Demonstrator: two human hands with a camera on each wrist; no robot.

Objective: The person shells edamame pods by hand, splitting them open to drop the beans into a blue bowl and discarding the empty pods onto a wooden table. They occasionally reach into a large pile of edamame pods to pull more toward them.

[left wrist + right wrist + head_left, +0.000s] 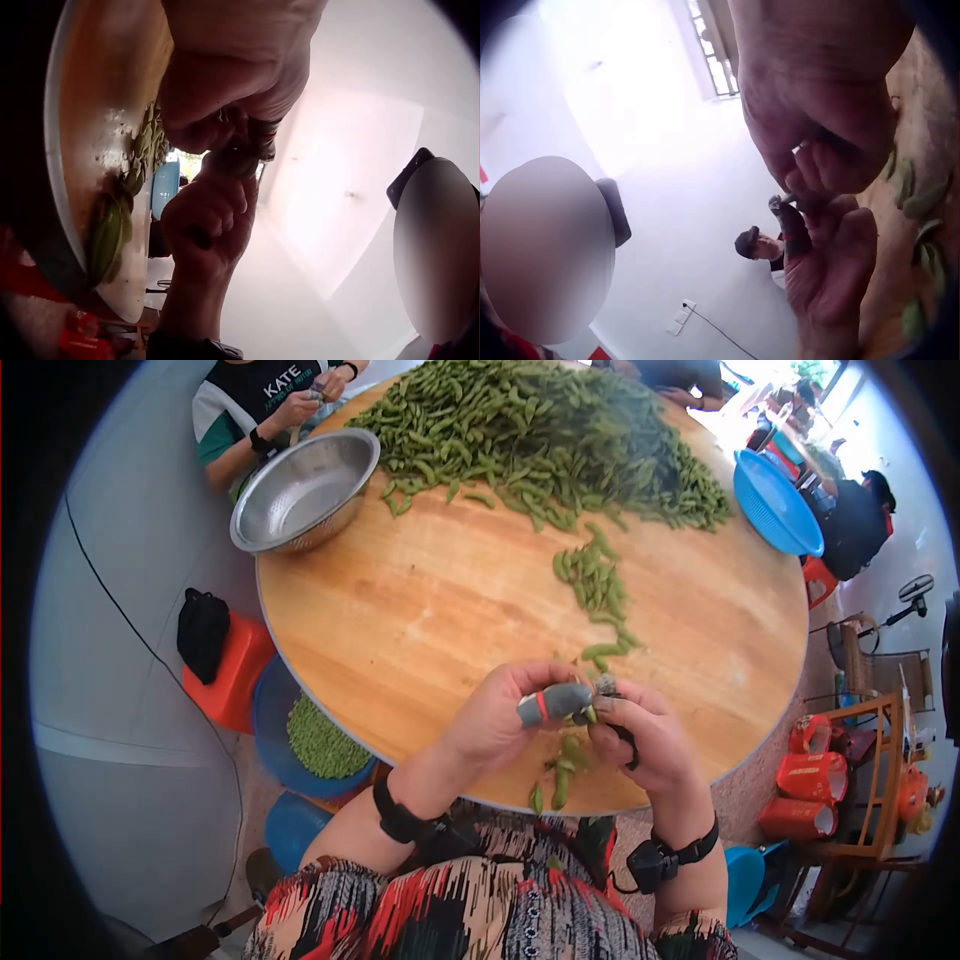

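Note:
Both hands meet over the near edge of the round wooden table. The left hand (510, 715), its thumb wrapped in grey with a red band, pinches a green pod (590, 714) from the left. On the other side the right hand (645, 738) grips the same pod, its thumb against it. Several pods (562, 772) lie just below the hands at the table edge. In the left wrist view the curled fingers of the left hand (225, 90) and right hand (206, 221) touch, and the pod is mostly hidden.
A large heap of pods (540, 440) covers the far side of the table (400, 610), with a small trail of pods (597, 580) nearer. A metal bowl (305, 495) stands at the left rim, a blue basket (778, 505) at the right. Beans fill a basin (325, 740) below left.

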